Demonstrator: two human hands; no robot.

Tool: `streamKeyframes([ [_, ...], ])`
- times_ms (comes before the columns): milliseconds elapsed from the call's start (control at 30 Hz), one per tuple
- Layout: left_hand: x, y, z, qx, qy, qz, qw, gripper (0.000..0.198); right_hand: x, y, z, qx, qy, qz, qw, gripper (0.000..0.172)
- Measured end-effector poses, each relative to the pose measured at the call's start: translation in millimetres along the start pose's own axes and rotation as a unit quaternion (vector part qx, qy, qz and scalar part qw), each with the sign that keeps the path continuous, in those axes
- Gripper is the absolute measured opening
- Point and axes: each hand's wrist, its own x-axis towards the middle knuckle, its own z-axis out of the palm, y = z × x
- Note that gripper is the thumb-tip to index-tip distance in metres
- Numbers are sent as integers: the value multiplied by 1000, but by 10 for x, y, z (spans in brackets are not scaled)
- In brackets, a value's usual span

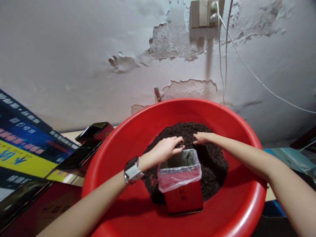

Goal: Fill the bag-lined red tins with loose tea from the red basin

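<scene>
A heap of dark, loose tea leaves (214,164) lies in the large red basin (116,138). On the heap's near side stands a small red box (184,197), its mouth lined with a clear plastic bag (180,179) folded over the rim. My left hand (170,146), with a watch at the wrist, is just above the box's far left edge; its fingers curl round a small clump of leaves. Beyond the box, my right hand (201,137) touches the heap, thumb and fingers a little apart. The box's inside shows only in part.
Red boxes with dark bag linings (92,131) stand left of the basin, beside a printed blue and yellow board (27,144). Behind is a peeling wall with a socket (203,13) and hanging cables (249,67). A teal object (291,161) lies at right.
</scene>
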Motion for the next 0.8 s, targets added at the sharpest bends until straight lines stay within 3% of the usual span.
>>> streamKeyframes([
  [100,-44,5,53,84,-25,19,996,27,22,-45,257,-14,-20,5,1000,64],
  [300,-23,-143,-38,114,-6,-4,993,30,23,-123,589,-60,26,-31,997,56],
  [500,-56,-98,-125,106,-23,25,994,29,44,-75,670,-91,56,-54,993,53],
  [800,-40,-137,-93,81,-46,69,993,22,26,-95,684,-106,68,-63,990,50],
])
